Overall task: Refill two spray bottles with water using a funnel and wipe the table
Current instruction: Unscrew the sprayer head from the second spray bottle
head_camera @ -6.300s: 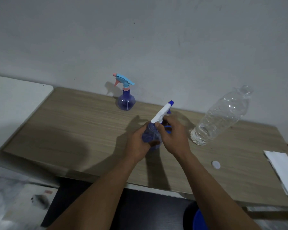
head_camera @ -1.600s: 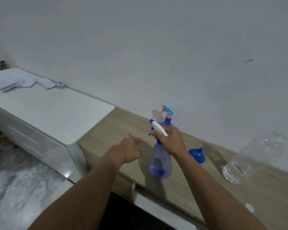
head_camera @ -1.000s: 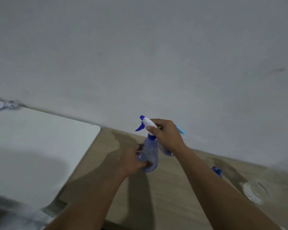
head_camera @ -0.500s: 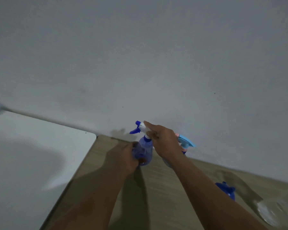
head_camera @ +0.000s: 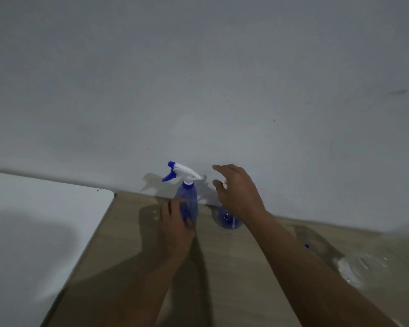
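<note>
My right hand [head_camera: 236, 192] is coming off the sprayer head [head_camera: 184, 171] — fingers spread, holding nothing. My left hand [head_camera: 175, 223] is gripping the white-topped spray bottle [head_camera: 187, 205], standing capped on the table [head_camera: 222, 267] by the far wall [head_camera: 198, 90] — this refill is looking finished.

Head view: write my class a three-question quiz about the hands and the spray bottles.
1. True or false: the right hand grips the white-trigger spray bottle.
2. Which holds that bottle's body? A) left hand B) right hand C) neither
3. Fill in: the second spray bottle is partly hidden by the ___ hand.
Key: 1 false; 2 A; 3 right.
</note>
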Demonstrator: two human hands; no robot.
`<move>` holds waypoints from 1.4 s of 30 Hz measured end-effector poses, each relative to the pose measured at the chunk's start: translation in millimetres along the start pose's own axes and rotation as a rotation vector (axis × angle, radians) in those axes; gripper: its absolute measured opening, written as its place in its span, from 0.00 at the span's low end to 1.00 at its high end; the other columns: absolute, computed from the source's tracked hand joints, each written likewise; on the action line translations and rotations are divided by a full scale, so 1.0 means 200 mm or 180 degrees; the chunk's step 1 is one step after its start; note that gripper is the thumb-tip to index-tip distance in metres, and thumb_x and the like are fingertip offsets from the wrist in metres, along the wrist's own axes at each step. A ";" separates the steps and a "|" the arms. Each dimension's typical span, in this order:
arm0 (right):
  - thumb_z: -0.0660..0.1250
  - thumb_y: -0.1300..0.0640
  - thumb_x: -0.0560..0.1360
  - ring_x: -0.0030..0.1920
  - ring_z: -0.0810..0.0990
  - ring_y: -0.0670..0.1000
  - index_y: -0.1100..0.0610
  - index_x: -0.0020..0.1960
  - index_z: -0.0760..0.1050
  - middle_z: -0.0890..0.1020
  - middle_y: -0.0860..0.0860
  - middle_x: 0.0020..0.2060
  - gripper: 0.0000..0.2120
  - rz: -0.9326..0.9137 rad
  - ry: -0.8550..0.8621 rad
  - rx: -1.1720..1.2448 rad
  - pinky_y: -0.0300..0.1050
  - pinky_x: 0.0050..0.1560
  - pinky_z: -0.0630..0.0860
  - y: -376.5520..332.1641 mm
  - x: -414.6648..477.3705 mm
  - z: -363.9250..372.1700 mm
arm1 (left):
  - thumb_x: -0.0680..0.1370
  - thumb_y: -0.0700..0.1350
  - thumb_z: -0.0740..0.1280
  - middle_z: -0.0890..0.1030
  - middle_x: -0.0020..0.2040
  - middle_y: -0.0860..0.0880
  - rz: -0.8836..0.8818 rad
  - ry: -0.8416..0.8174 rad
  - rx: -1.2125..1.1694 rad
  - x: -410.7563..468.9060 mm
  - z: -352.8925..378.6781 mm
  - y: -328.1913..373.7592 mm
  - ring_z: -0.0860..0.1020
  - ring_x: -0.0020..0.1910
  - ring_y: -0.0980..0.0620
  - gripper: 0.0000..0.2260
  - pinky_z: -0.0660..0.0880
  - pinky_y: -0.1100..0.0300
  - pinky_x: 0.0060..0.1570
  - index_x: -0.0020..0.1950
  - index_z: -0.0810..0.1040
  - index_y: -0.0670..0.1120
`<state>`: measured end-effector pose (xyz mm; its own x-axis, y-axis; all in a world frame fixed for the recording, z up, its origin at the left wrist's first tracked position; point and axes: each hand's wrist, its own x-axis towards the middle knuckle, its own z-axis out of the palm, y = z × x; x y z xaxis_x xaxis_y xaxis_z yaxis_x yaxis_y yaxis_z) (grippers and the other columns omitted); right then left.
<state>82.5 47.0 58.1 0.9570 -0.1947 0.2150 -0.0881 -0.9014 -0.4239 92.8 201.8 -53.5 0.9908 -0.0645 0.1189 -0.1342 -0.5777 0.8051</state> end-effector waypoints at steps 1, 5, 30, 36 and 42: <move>0.64 0.54 0.82 0.71 0.70 0.51 0.50 0.74 0.72 0.75 0.50 0.71 0.20 0.0024 0.0085 -0.0005 0.41 0.65 0.66 0.03 -0.01 -0.01 | 0.77 0.39 0.71 0.75 0.64 0.40 0.0100 0.0033 0.0135 -0.06 0.03 0.04 0.75 0.62 0.42 0.19 0.74 0.48 0.63 0.66 0.74 0.39; 0.67 0.57 0.80 0.72 0.68 0.54 0.53 0.75 0.69 0.72 0.53 0.71 0.24 0.0400 0.0049 -0.0005 0.49 0.69 0.70 0.18 -0.06 -0.02 | 0.77 0.42 0.72 0.77 0.65 0.43 0.0003 -0.0349 -0.0166 -0.09 0.20 0.16 0.77 0.63 0.45 0.19 0.76 0.49 0.62 0.66 0.73 0.41; 0.71 0.57 0.74 0.40 0.78 0.45 0.49 0.49 0.76 0.80 0.44 0.43 0.06 0.0655 -0.0301 0.0936 0.39 0.34 0.69 0.53 -0.66 -0.43 | 0.64 0.37 0.82 0.80 0.50 0.64 0.0083 -0.1538 -0.0588 -0.60 0.46 0.50 0.81 0.52 0.58 0.28 0.76 0.67 0.44 0.55 0.76 0.59; 0.77 0.55 0.70 0.39 0.78 0.43 0.51 0.46 0.79 0.80 0.42 0.38 0.09 0.0943 -0.0027 0.1418 0.37 0.36 0.70 0.71 -1.00 -0.48 | 0.64 0.44 0.83 0.83 0.57 0.51 0.0019 -0.1537 -0.0396 -0.94 0.55 0.65 0.81 0.53 0.52 0.28 0.78 0.61 0.50 0.62 0.79 0.49; 0.79 0.57 0.69 0.37 0.80 0.41 0.50 0.46 0.81 0.84 0.46 0.38 0.09 0.1419 0.0362 0.2062 0.35 0.37 0.74 0.90 -1.32 -0.42 | 0.77 0.37 0.71 0.80 0.61 0.48 0.0021 -0.1553 0.0046 -1.24 0.70 0.70 0.75 0.45 0.62 0.18 0.68 0.79 0.38 0.66 0.76 0.46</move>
<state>-210.1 -96.0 -1.4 0.8322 -0.5541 -0.0217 -0.2446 -0.3317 -0.9111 -169.2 22.1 -51.6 0.8827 -0.4400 -0.1648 -0.1438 -0.5870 0.7967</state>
